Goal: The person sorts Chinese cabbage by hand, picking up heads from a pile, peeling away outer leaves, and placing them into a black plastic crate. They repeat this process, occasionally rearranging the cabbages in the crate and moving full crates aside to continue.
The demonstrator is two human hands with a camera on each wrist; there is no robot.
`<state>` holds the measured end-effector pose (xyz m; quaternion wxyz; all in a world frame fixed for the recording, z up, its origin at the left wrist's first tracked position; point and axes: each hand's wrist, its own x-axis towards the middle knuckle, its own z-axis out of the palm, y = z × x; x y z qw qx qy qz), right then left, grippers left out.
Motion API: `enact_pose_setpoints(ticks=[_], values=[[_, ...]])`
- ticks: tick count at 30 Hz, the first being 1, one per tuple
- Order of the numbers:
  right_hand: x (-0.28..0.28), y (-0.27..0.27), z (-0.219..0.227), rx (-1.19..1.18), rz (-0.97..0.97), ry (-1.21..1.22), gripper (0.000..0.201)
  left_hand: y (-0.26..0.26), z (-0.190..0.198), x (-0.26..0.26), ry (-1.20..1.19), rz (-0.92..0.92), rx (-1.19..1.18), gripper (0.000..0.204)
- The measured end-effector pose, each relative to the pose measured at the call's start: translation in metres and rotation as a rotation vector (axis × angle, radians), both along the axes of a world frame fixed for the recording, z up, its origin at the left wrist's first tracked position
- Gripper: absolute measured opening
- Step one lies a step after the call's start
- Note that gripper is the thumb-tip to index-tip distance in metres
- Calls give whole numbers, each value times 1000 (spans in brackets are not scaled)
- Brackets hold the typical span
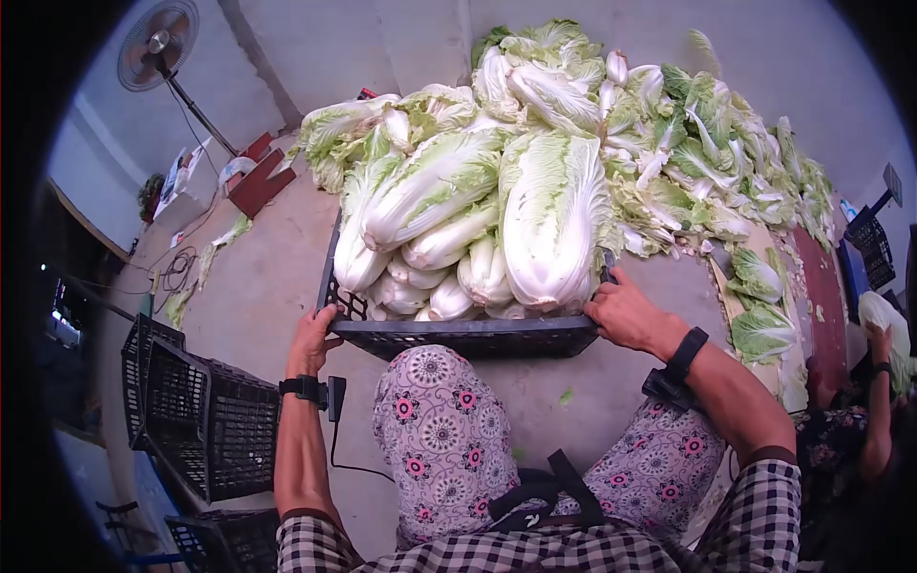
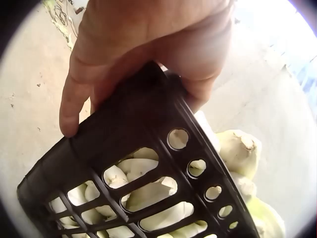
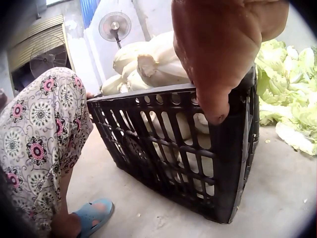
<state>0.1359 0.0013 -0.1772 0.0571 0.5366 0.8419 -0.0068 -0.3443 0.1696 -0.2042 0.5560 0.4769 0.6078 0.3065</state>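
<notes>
A broad, pale green and white heap of cabbages and loose leaves sprawls beyond and to the right of a black, slatted, open-topped plastic crate. On the near side of the crate, a person in a black-and-white checked cotton shirt bends over it, knees apart in lilac trousers patterned with pink and black flowers. The crate itself lies between the heap and those knees. To its left, from where I watch, more black plastic crates are stacked, tilted; a round-caged pedestal fan stands farther off, beyond its left side.

Long white-and-green cabbages fill the crate and rise above its rim, many with white bases turned toward the person.

The left hand grips the crate's near left corner, fingers curled over the rim, one tip against the outer wall. The right hand holds the near right corner, its fingers closed round the rim and its thumb on the slatted side. A blue open-toed slipper shows on a foot near the crate. Black straps circle both wrists, close to the crate's corners.
</notes>
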Motion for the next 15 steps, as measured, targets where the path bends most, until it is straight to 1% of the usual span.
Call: enact_pose_setpoints(ticks=[3, 5, 6, 8, 9, 10, 11, 13, 14, 15], values=[[9, -7, 8, -16, 9, -22, 17, -18, 11, 7, 0, -63, -19, 38], [23, -19, 4, -23, -3, -48, 19, -32, 9, 15, -1, -113, -31, 41], [31, -27, 2, -28, -13, -65, 16, -40, 7, 22, -6, -144, -28, 41], [49, -41, 4, -50, -32, -75, 14, -53, 5, 35, -31, -217, -33, 41], [58, -49, 4, -67, -47, -76, 13, -60, 14, 45, -36, -263, -60, 42], [65, -55, 4, -58, -61, -74, 13, -63, 12, 49, -35, -329, -52, 44], [72, -63, 5, -95, -83, -75, 13, -66, 10, 53, -36, -395, -43, 46], [77, -74, 20, -165, -132, -89, 16, -65, 11, 59, -31, -466, -13, 50], [81, -77, 21, -219, -162, -130, 17, -65, 8, 64, -35, -505, -2, 52], [81, -80, 26, -245, -181, -104, 18, -65, 12, 68, -41, -545, -34, 54]])
